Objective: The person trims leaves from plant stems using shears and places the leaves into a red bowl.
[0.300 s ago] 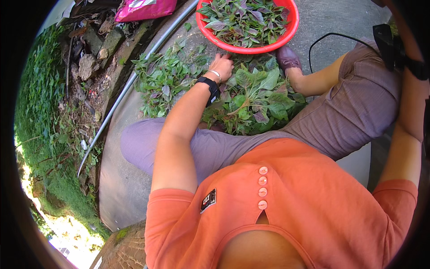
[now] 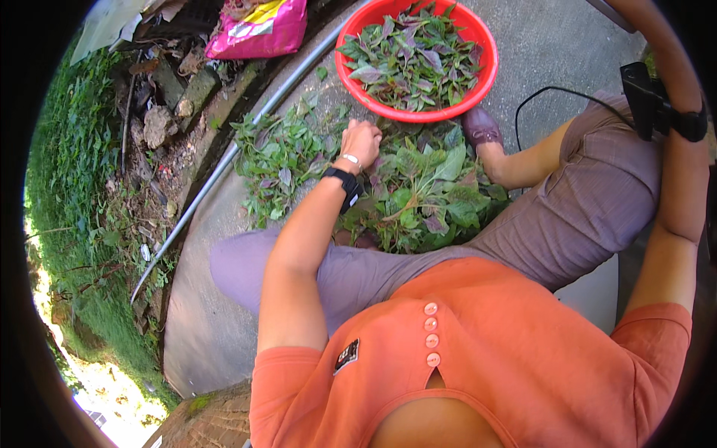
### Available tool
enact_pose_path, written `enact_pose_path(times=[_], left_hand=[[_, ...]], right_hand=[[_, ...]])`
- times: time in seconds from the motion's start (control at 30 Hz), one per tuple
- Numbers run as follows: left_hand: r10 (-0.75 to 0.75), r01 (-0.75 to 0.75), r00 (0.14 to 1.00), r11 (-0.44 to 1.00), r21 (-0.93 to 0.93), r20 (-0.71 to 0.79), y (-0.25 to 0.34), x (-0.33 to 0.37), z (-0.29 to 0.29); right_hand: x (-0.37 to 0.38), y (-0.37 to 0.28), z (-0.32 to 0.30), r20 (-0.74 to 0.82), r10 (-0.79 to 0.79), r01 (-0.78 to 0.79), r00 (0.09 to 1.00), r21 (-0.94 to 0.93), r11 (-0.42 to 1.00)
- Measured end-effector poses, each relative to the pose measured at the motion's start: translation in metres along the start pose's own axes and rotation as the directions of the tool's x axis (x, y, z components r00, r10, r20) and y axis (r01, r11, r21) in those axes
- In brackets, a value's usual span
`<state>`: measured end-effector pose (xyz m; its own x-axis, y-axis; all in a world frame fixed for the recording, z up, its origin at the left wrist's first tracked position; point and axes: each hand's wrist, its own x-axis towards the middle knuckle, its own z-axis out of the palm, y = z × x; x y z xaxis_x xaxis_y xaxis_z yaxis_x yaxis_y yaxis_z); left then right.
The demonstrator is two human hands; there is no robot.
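My left hand (image 2: 361, 142) is over the upper part of the greens, just below the red basin. Its fingers are curled and point down, and whatever they may hold is hidden. A pale bracelet and a black wristband circle that wrist. Right beside the hand lies a heap of leafy stalks (image 2: 426, 190), green with purple patches. Left of it, smaller loose leaves (image 2: 278, 160) are spread on the concrete. Picked leaves (image 2: 418, 63) fill the red basin (image 2: 364, 99). My right arm (image 2: 676, 187) is raised along the right edge, its hand out of the picture.
A grey pipe (image 2: 200, 196) runs along the concrete's left edge, with stones and plants beyond. A pink bag (image 2: 261, 36) lies at the upper left. My shoe (image 2: 482, 127) stands by the basin. A black cable (image 2: 545, 88) loops near my knee.
The whole view has shifted, so the basin and greens sit lower in the picture. Relative to the basin, my left hand has moved slightly left, and its fingers look more curled.
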<state>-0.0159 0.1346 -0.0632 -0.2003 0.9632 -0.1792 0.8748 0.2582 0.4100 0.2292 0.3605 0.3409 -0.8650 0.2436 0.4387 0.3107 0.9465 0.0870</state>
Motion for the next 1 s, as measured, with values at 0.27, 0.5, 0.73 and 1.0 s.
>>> enact_pose_path(times=[0.27,0.5,0.73,1.0], left_hand=[[-0.01,-0.002,0.989,0.996,-0.086,-0.146,0.02,-0.045,-0.05],[-0.009,-0.088,0.958,0.942,-0.325,-0.285,0.071,-0.032,-0.087],[-0.294,0.138,0.952,0.655,-0.743,-0.082,0.083,-0.031,-0.085],[-0.141,-0.062,0.925,0.861,-0.505,-0.354,0.062,0.051,-0.08]], right_hand=[[0.044,0.021,0.055,0.185,-0.057,0.002,0.981,0.284,0.959],[0.028,0.019,0.073,0.26,-0.207,0.152,0.943,0.219,0.964],[0.036,0.007,0.076,0.217,-0.249,0.197,0.944,0.236,0.952],[0.037,0.004,0.075,0.22,-0.236,0.172,0.946,0.274,0.946]])
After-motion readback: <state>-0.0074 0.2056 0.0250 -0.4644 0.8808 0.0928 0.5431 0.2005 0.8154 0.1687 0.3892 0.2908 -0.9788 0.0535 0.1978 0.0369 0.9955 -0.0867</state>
